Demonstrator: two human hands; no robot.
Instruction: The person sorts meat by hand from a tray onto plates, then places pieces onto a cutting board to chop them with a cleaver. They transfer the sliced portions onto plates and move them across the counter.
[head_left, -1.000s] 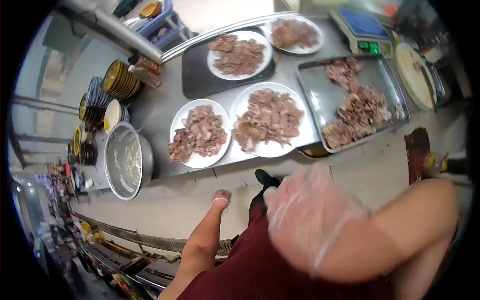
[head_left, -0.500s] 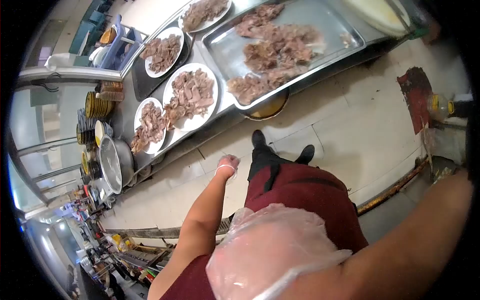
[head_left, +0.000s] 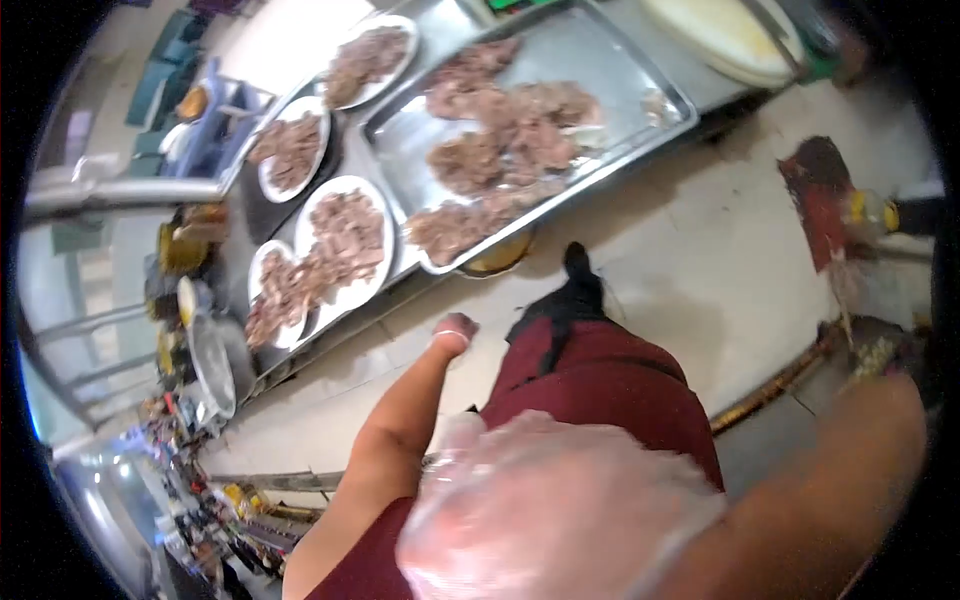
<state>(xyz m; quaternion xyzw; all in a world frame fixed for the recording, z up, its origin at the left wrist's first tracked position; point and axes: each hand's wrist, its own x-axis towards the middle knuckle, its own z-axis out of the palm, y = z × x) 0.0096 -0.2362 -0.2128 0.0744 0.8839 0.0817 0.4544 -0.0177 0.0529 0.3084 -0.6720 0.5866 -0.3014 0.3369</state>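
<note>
My left hand (head_left: 456,332) hangs low beside the counter, in a thin clear plastic glove with a white band at the wrist. Its fingers look curled in, and nothing shows in them. Very near the camera, my right hand (head_left: 560,510) is raised across my maroon clothing, in a loose clear glove. Motion smears it and its fingers are hidden. Neither hand touches the food. Closest to my left hand are the metal tray (head_left: 640,70) of cooked meat pieces (head_left: 545,125) and a white plate (head_left: 383,262) heaped with sliced meat (head_left: 345,235).
Other meat plates (head_left: 413,50) line the metal counter. At its left end stand a steel bowl (head_left: 212,365) and stacked dishes (head_left: 180,250). A round cream-coloured board (head_left: 720,35) is at the far right end. A rusty pipe (head_left: 770,395) runs along the tiled floor (head_left: 670,260).
My view has shifted, so the tray and plates sit further left and the plates lower. One of my feet is now out of sight. My right hand is more blurred.
</note>
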